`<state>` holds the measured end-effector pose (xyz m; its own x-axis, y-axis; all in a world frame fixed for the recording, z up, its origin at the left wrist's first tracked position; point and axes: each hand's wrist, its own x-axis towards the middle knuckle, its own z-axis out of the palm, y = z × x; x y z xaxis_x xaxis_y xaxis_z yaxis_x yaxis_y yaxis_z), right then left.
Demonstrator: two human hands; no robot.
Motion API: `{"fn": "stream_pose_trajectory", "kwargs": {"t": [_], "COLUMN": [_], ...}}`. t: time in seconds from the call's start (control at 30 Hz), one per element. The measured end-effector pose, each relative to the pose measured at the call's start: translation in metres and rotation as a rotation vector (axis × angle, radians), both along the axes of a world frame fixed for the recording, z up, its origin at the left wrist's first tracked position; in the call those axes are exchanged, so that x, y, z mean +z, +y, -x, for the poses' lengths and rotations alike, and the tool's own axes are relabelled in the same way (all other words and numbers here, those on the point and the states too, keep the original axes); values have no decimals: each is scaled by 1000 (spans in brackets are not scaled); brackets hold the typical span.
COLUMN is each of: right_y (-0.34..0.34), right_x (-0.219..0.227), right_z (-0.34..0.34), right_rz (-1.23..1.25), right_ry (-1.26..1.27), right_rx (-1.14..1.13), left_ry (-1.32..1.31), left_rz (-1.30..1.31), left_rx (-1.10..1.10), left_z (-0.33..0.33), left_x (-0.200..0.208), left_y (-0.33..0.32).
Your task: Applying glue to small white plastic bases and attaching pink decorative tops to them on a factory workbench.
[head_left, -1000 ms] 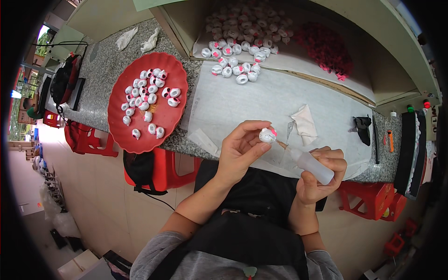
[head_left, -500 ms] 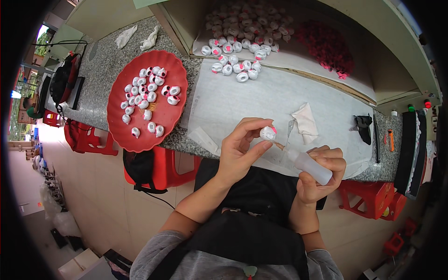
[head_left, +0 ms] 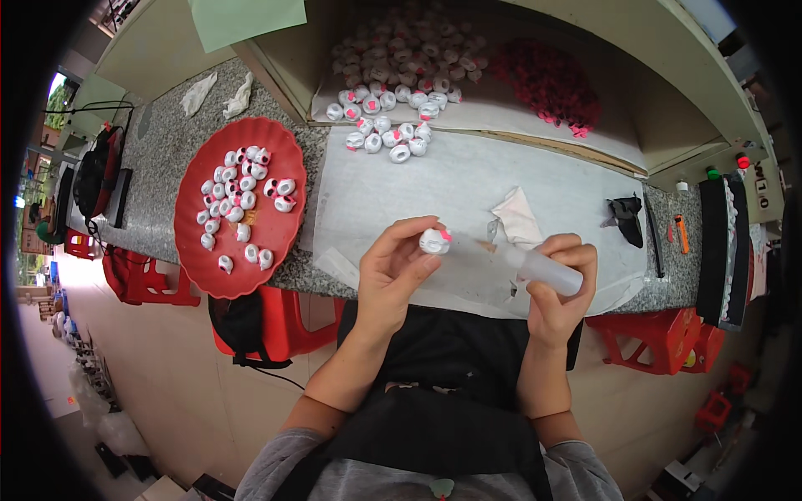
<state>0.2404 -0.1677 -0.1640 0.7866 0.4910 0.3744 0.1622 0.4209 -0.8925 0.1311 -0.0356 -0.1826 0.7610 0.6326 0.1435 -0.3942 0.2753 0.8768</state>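
My left hand (head_left: pixel 391 271) pinches a small white round figure (head_left: pixel 433 242) with a pink patch between thumb and fingertips. Wrapped around a translucent white squeeze bottle (head_left: pixel 551 274) is my right hand (head_left: pixel 566 292). The bottle lies tilted, its narrow brownish tip pointing left toward the figure, with a gap between them. Motion blurs the tip. Beneath both hands spreads a white paper sheet (head_left: pixel 376 196). To the left, a red scalloped plate (head_left: pixel 196 267) holds several similar white figures with pink and dark parts.
A shelf compartment behind holds a heap of white figures (head_left: pixel 401 58) and a pile of small pink pieces (head_left: pixel 551 83). A crumpled white cloth (head_left: pixel 516 219) lies beyond the bottle. At right are a black crumpled item (head_left: pixel 625 219) and an orange-handled cutter (head_left: pixel 682 235). Red stools (head_left: pixel 647 346) stand below the counter.
The bottle's tip has drawn away from the white figure, widening the gap between my hands. Both hands keep their hold. The whole view has shifted somewhat.
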Motion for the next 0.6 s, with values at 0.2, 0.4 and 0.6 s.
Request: {"fn": "stream_pose_trajectory", "kwargs": {"t": [0.2, 0.4, 0.6], "right_y": [29, 106, 138], "right_x": [12, -17, -31], "right_z": [-79, -174, -207], "right_rz": [310, 553, 973], "right_ry": [112, -508, -1052], "right_rx": [169, -116, -301], "left_ry": [-61, -65, -32], "left_rz": [184, 155, 130], "left_rx": [67, 65, 66], "left_z": [3, 9, 15], "left_x": [5, 8, 7], "left_y": [16, 12, 12]}}
